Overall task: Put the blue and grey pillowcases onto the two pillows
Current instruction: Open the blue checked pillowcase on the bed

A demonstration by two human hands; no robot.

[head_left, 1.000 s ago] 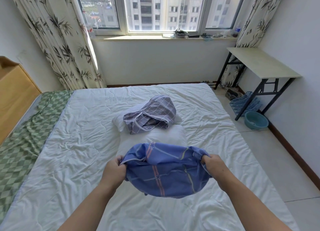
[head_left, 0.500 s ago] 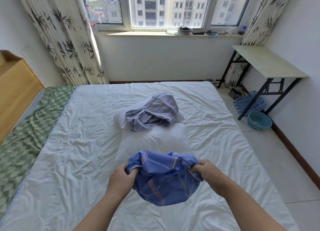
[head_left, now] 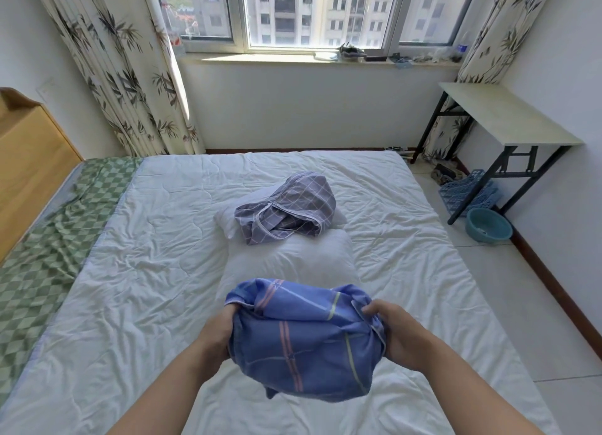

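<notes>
While a green checked sheet (head_left: pixel 49 239) lies along the left edge, the left hand (head_left: pixel 218 333) grips the bunched blue pillowcase (head_left: pixel 303 337) in the lower centre, fingers tucked into its folds. Just above it lies a bare white pillow (head_left: pixel 293 258), and higher still the crumpled grey pillowcase (head_left: pixel 286 206) rests on the second pillow (head_left: pixel 228 219). Right of the cloth, the right hand (head_left: pixel 400 333) clutches its other side. A table (head_left: pixel 501 115) stands upper right.
</notes>
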